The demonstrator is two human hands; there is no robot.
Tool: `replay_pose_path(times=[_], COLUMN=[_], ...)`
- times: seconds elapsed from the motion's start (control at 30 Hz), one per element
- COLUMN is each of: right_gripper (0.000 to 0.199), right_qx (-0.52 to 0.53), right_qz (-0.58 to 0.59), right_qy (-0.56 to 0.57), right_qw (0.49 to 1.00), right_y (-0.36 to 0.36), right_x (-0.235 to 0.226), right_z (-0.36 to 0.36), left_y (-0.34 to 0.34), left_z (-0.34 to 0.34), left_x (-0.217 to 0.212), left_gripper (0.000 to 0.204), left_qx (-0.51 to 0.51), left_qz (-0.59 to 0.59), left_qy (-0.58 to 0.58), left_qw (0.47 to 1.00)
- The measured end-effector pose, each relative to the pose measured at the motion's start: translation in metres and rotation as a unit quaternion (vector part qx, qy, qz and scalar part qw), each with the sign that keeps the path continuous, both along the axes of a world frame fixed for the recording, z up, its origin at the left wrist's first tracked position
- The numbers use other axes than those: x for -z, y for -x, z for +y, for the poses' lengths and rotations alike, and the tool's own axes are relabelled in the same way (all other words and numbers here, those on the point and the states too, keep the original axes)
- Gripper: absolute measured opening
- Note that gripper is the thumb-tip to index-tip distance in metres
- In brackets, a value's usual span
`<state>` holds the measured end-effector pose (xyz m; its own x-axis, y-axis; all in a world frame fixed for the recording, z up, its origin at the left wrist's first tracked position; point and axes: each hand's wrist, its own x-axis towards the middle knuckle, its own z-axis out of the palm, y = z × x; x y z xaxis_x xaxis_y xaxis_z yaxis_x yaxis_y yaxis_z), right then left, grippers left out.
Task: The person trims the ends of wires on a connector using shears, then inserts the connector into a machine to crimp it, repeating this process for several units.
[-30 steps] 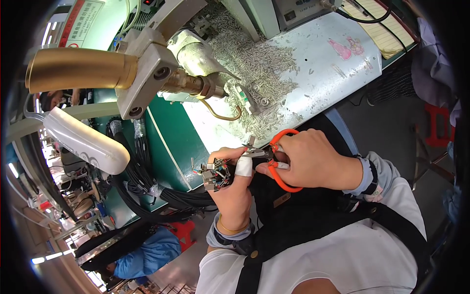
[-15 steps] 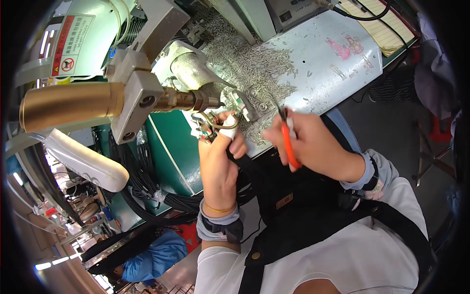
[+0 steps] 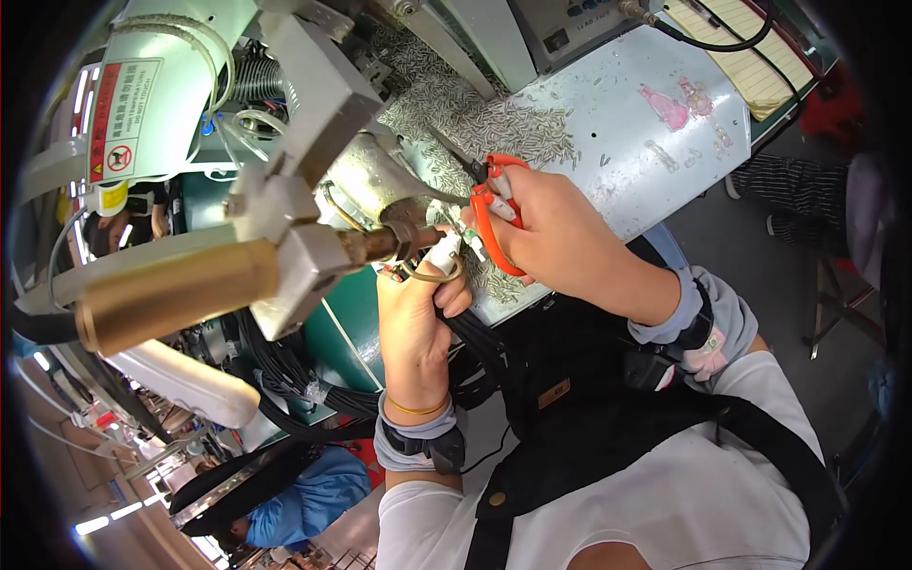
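Observation:
My left hand [image 3: 418,309] is closed beside the machine's curved metal tip, with a white covering on one finger. Its fingers appear to grip a black cable [image 3: 480,337] that runs out below them; small white and green pieces [image 3: 475,245] show at the fingertips. My right hand [image 3: 575,233] is wrapped around pliers with red handles [image 3: 486,231]. Their dark jaws [image 3: 456,147] point up and left over the loose metal pieces. What lies between the left fingertips is partly hidden by the machine.
A brass-coloured cylinder [image 3: 180,294] on a metal arm reaches in from the left. Many small silver pieces [image 3: 513,133] cover part of the pale work plate [image 3: 627,142]. Black cables [image 3: 271,356] hang at the left. A notebook [image 3: 750,66] lies far right; a person in blue [image 3: 313,494] is lower left.
My right hand has moved left and up with the pliers, whose jaws now point up and left near the left fingertips. The left hand has barely moved. The view has shifted slightly.

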<state>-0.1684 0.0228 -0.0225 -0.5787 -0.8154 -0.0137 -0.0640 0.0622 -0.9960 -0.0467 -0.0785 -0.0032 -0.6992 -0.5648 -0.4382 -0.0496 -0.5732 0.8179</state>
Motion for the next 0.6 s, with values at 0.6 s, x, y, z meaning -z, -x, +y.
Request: replay_pose_path(times=[0.6], right_gripper=[0.017], right_qx=[0.026], right_qz=[0.045], right_qy=[0.023], right_qw=[0.998], right_y=[-0.003], right_x=[-0.002], right_z=[0.006], left_y=[0.0], left_z=[0.011], left_x=[-0.007], left_gripper=[0.02], left_qx=[-0.012], left_qz=[-0.008], left_qy=[0.058], left_qw=[0.998])
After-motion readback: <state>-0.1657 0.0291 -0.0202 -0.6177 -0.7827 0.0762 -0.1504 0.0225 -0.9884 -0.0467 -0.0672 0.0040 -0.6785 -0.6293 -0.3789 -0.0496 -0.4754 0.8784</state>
